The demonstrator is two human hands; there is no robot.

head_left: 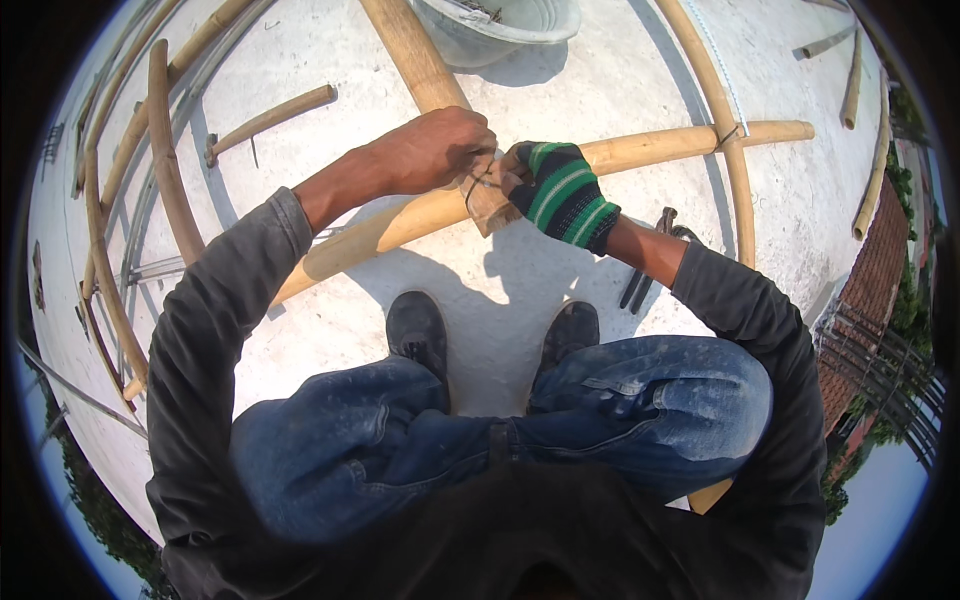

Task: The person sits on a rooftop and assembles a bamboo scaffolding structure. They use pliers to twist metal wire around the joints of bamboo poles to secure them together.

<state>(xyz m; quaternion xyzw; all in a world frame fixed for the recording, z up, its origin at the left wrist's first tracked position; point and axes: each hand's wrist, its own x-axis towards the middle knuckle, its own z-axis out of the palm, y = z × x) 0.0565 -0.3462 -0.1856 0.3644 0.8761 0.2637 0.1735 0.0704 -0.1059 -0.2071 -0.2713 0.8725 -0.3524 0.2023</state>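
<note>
Two bamboo poles cross in front of me, one lengthwise pole [415,60] lying over a crosswise pole [390,228]. A thin dark tie wire [482,183] wraps the crossing near the cut end of the lengthwise pole. My bare left hand [432,150] is closed at the left of this joint, fingers pinched at the wire. On the other side, my right hand [562,195], in a black and green striped glove, is also closed, its fingertips at the wire. The wire ends inside the fingers are hidden.
A translucent tub [500,22] stands at the far side. Near my right forearm lies a dark two-handled hand tool [640,280]. Another bamboo pole [722,110] crosses at right; more poles [165,150] lie at left. Rebar rods [885,370] jut past the floor's right edge.
</note>
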